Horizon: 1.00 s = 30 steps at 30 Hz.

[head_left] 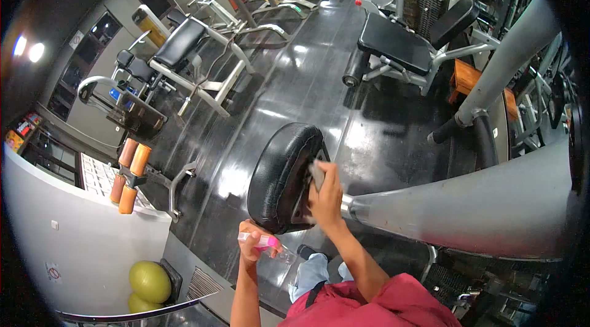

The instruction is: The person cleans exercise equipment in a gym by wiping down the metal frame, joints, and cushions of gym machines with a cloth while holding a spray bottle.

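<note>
In front of me is a black padded cushion [278, 173] fixed to a thick grey machine arm [467, 195]. My right hand [327, 198] is closed on a greyish cloth [317, 175] and presses it to the back side of the cushion; the hand is slightly blurred. Just below the cushion's lower end, my left hand [251, 242] grips a clear spray bottle [284, 256] with a white and pink spray head [265, 241]. How far the cloth extends behind my right fingers is hidden.
A black bench [396, 41] stands ahead to the right, near an upright grey post [510, 63]. At left are a padded machine [181, 44], orange-brown foam rollers [130, 173] and green exercise balls [149, 282] beside a white curved wall [80, 235]. Shiny black flooring [264, 103] runs between the machines.
</note>
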Available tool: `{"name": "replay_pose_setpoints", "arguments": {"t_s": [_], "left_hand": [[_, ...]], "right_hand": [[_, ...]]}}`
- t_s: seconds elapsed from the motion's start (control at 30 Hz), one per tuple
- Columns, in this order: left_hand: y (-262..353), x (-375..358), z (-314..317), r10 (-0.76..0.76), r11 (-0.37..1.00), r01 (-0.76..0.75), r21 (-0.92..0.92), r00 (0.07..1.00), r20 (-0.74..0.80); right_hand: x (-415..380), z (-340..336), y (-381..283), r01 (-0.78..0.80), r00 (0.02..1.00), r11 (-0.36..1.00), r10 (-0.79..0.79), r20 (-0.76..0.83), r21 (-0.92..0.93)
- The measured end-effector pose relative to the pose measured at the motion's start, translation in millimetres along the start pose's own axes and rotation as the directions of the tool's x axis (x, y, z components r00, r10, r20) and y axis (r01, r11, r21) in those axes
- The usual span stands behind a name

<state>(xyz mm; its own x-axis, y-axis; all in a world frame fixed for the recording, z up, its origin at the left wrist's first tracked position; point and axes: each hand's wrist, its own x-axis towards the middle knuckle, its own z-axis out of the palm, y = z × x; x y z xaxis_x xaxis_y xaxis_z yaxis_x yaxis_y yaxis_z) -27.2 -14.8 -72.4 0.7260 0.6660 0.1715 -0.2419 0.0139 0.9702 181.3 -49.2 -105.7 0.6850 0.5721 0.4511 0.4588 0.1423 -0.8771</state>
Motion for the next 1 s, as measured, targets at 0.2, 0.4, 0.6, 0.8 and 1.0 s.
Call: {"name": "replay_pose_setpoints", "arguments": {"t_s": [0.2, 0.4, 0.6, 0.8, 1.0], "left_hand": [[1, -1, 3, -0.012, 0.999, 0.011, -0.039, 1.000, -0.027], [-2, -3, -2, -0.008, 0.999, 0.008, -0.038, 1.000, -0.001], [-6, -11, -1, -0.022, 1.000, 0.020, -0.023, 0.996, -0.091], [-4, -9, -2, -0.024, 1.000, 0.024, -0.013, 0.999, -0.044], [3, -3, 4, 0.008, 1.000, -0.009, -0.025, 1.000, -0.026]], "right_hand": [[49, 13, 23, -0.231, 0.966, 0.973, 0.232, -0.112, 0.016], [5, -5, -13, -0.092, 0.996, 0.985, 0.090, -0.017, -0.145], [8, -5, -4, -0.098, 0.993, 0.991, 0.103, 0.053, -0.087], [53, 18, 39, -0.402, 0.909, 0.908, 0.411, -0.063, 0.122], [10, 14, 41, -0.617, 0.780, 0.761, 0.625, 0.027, 0.200]]}}
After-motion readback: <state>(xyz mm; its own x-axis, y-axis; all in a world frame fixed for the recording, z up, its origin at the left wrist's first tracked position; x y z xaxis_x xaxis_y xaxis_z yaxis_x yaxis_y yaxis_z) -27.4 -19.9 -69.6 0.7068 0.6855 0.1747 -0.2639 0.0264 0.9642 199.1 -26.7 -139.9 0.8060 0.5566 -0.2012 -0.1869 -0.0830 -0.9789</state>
